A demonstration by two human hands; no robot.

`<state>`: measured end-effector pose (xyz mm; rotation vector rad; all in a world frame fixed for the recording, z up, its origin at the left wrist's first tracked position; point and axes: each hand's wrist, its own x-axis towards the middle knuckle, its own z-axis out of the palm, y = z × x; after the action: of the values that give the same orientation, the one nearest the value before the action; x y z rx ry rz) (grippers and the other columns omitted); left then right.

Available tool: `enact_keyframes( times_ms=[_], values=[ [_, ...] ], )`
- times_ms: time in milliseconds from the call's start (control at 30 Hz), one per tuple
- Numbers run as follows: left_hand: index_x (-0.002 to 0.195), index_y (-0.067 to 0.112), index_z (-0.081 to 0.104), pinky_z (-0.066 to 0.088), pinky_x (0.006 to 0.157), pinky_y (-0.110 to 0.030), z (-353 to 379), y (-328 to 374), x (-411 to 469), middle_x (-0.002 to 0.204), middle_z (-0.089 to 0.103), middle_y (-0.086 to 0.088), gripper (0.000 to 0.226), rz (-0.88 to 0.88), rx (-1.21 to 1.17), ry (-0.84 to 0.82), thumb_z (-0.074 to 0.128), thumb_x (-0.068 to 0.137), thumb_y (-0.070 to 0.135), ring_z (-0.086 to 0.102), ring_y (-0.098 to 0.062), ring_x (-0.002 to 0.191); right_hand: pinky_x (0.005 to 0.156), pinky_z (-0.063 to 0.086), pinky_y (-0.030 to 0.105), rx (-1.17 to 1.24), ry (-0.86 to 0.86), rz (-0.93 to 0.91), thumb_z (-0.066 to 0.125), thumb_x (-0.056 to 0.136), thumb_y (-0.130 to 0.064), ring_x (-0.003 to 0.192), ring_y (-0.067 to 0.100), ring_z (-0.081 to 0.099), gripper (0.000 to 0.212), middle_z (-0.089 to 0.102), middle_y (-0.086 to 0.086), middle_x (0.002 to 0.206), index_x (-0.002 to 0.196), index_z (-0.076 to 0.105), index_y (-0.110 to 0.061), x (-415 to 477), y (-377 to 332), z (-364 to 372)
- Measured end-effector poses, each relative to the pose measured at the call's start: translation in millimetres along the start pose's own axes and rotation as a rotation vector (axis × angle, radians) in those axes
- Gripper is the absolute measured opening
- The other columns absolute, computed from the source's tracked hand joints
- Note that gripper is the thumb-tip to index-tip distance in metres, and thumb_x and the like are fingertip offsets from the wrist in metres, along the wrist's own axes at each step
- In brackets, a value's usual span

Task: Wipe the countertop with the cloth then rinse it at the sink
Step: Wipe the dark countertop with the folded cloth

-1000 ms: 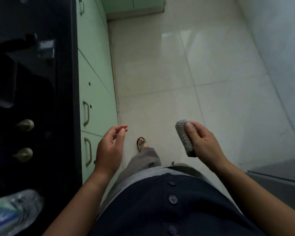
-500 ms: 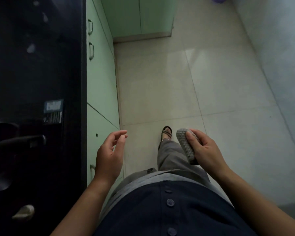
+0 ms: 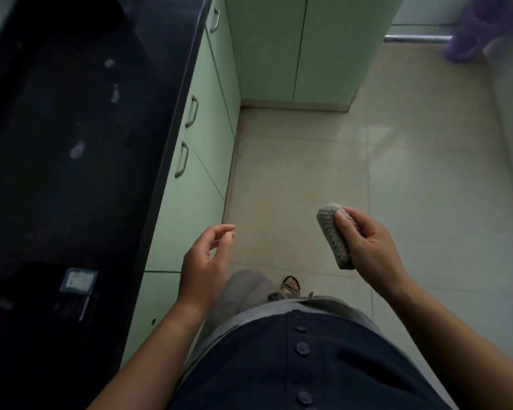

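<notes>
A folded grey knitted cloth (image 3: 332, 232) is held upright in my right hand (image 3: 367, 247), over the floor at the right. My left hand (image 3: 203, 261) hangs empty beside the cabinet fronts, fingers loosely curled and apart. The black countertop (image 3: 71, 143) runs along the left side, with a few pale wet smears (image 3: 77, 149) on it. No sink is in view.
Pale green cabinet doors (image 3: 202, 161) with metal handles line the counter's front and a green cabinet (image 3: 293, 48) closes the far end. A sticker (image 3: 79, 281) lies on the dark stove surface near left. Beige tiled floor (image 3: 367, 161) stretches ahead; a purple slipper (image 3: 474, 34) lies far right.
I have walked forward along the counter: the stove knobs and bottle have dropped out of view and the far cabinet has come closer. Both hands keep their poses.
</notes>
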<state>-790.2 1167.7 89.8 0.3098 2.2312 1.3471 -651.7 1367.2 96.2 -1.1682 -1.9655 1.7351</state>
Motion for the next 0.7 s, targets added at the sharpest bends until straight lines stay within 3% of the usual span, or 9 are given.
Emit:
enact_keyframes(
  times_ms=[167, 300, 433, 500, 600, 700],
  values=[
    [0.093, 0.043, 0.062, 0.044, 0.081, -0.020, 6.1, 14.3, 50.0, 0.102, 0.066, 0.016, 0.019, -0.048, -0.005, 0.057, 0.049, 0.095, 0.029, 0.058, 0.003, 0.101, 0.055, 0.045, 0.010, -0.017, -0.081, 0.040, 0.055, 0.090, -0.034, 0.074, -0.009, 0.061, 0.019, 0.067, -0.016, 0.094, 0.106, 0.064, -0.033, 61.0, -8.3, 5.9],
    [0.093, 0.045, 0.062, 0.041, 0.077, -0.013, -1.1, 28.7, 107.0, 0.101, 0.066, 0.021, 0.017, -0.047, -0.022, 0.127, 0.048, 0.092, 0.037, 0.057, 0.010, 0.099, 0.061, 0.045, 0.007, -0.074, -0.166, -0.002, 0.055, 0.090, -0.035, 0.080, -0.010, 0.060, 0.015, 0.065, -0.021, 0.097, 0.101, 0.062, -0.040, 127.6, -34.7, 27.4],
    [0.094, 0.045, 0.062, 0.042, 0.082, -0.017, -21.8, 40.7, 169.2, 0.102, 0.065, 0.021, 0.019, -0.052, -0.042, 0.172, 0.045, 0.085, 0.045, 0.056, 0.008, 0.102, 0.076, 0.051, 0.024, -0.116, -0.248, -0.083, 0.055, 0.090, -0.033, 0.092, 0.004, 0.063, 0.019, 0.068, -0.009, 0.103, 0.107, 0.064, -0.034, 200.5, -72.1, 61.9],
    [0.097, 0.043, 0.062, 0.044, 0.083, -0.020, -33.9, 45.2, 195.2, 0.104, 0.065, 0.019, 0.017, -0.055, -0.034, 0.182, 0.047, 0.087, 0.042, 0.057, 0.004, 0.102, 0.071, 0.052, 0.025, -0.130, -0.306, -0.123, 0.054, 0.090, -0.036, 0.090, 0.006, 0.063, 0.022, 0.068, -0.006, 0.103, 0.110, 0.064, -0.033, 232.0, -93.2, 82.8],
    [0.101, 0.038, 0.063, 0.046, 0.080, -0.022, -52.4, 43.4, 222.1, 0.107, 0.065, 0.015, 0.015, -0.090, -0.027, 0.254, 0.051, 0.092, 0.036, 0.058, -0.001, 0.102, 0.055, 0.047, 0.014, -0.160, -0.430, -0.177, 0.054, 0.090, -0.040, 0.077, -0.001, 0.063, 0.019, 0.069, -0.012, 0.096, 0.107, 0.063, -0.040, 268.4, -121.1, 116.8],
    [0.102, 0.034, 0.063, 0.042, 0.076, -0.017, -69.8, 34.2, 233.5, 0.107, 0.063, 0.013, 0.015, -0.161, -0.007, 0.386, 0.053, 0.092, 0.033, 0.056, 0.000, 0.100, 0.052, 0.044, 0.009, -0.230, -0.575, -0.214, 0.053, 0.088, -0.045, 0.074, -0.005, 0.061, 0.021, 0.067, -0.014, 0.095, 0.108, 0.061, -0.044, 294.6, -144.2, 153.9]
  ],
)
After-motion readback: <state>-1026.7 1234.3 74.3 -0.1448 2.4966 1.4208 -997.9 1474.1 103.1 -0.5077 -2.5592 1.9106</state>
